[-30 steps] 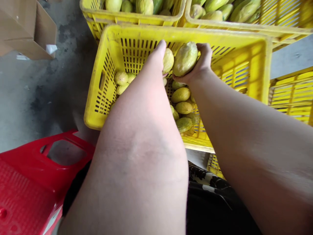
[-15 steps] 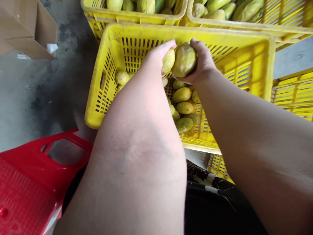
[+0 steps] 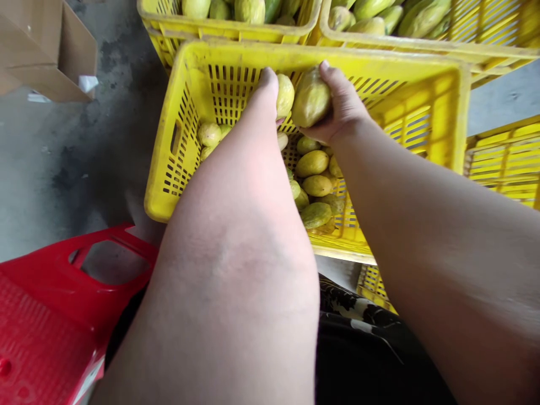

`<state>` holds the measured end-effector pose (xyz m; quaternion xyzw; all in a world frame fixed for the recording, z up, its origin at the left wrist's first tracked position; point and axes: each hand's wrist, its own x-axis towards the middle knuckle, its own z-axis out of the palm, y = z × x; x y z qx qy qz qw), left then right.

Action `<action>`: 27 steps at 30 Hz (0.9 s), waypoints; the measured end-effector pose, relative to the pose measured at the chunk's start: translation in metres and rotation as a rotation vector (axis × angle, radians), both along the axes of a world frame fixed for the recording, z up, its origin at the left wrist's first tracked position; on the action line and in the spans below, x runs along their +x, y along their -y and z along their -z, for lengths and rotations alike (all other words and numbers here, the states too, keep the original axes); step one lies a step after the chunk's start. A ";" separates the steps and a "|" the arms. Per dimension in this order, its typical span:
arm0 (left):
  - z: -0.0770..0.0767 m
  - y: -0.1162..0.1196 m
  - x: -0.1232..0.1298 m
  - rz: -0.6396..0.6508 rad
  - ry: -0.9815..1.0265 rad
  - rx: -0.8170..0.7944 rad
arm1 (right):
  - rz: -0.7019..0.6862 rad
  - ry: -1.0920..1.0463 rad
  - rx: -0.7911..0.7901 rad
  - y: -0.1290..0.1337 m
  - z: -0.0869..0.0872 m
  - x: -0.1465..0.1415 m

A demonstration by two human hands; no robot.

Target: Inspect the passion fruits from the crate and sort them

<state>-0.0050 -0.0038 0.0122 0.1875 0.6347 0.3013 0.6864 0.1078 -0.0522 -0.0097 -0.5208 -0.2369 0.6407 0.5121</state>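
A brown cardboard box, open on one side, sits toward the far left corner of the visible grey floor. A crumpled white scrap shows at its open edge, and a flat white piece lies just beside it. Dark stains mark the floor nearby. At the near left corner stands a red moulded plastic seat with a textured top and a large cut-out. Along the far edge, two yellow slotted plastic crates stand side by side, holding oval green-yellow fruits. Another yellow slatted crate reaches the right edge.
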 end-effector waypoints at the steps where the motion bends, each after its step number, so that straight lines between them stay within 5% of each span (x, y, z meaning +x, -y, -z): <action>1: -0.001 0.000 0.000 0.004 -0.002 -0.005 | -0.017 0.003 0.010 0.000 0.000 -0.001; 14: -0.007 0.011 0.006 0.085 -0.033 0.064 | 0.120 -0.045 -0.125 0.001 0.007 0.010; 27: -0.005 0.006 -0.001 0.026 0.004 -0.003 | 0.174 -0.101 -0.164 -0.006 0.007 0.003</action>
